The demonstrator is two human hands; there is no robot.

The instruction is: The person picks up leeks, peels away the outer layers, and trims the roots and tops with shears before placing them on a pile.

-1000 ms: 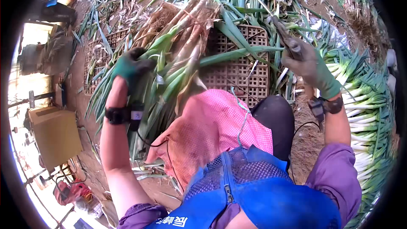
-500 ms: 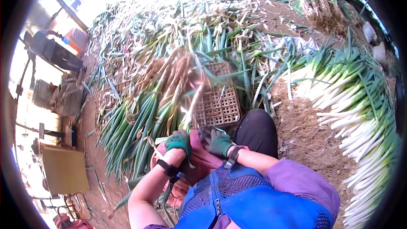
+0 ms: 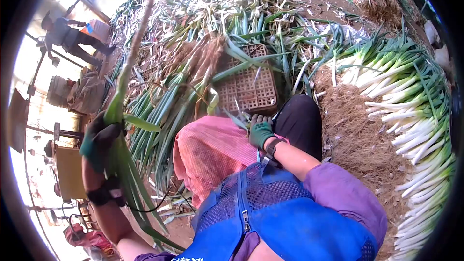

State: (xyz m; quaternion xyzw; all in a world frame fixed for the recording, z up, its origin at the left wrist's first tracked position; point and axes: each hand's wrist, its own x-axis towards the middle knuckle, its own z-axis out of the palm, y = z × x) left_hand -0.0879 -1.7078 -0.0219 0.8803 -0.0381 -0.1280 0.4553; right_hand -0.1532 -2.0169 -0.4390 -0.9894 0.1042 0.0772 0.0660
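My left hand (image 3: 102, 140), in a green and dark glove, is raised at the left and wrapped round a leek (image 3: 116, 104). The leek's stem points up and its long leaves hang below the hand. Beside my right knee, my gloved right hand (image 3: 260, 129) has its fingers closed round a small tool whose thin tip shows; I cannot make out what it is. Just left of the middle lies a heap of untrimmed leeks (image 3: 166, 99) with brown roots, next to an upturned plastic crate (image 3: 246, 84). A pink cloth (image 3: 208, 150) covers my lap.
Clean white-stemmed leeks (image 3: 415, 121) lie in a curved row at the right, beside a pile of cut roots (image 3: 357, 135). Loose leaves (image 3: 217, 14) cover the ground ahead. A person (image 3: 72, 38) stands at the far left, near a yellow board (image 3: 70, 171).
My left hand has moved from my lap up and to the left, carrying a leek. My right hand has shifted slightly right and upward, and the view has tilted.
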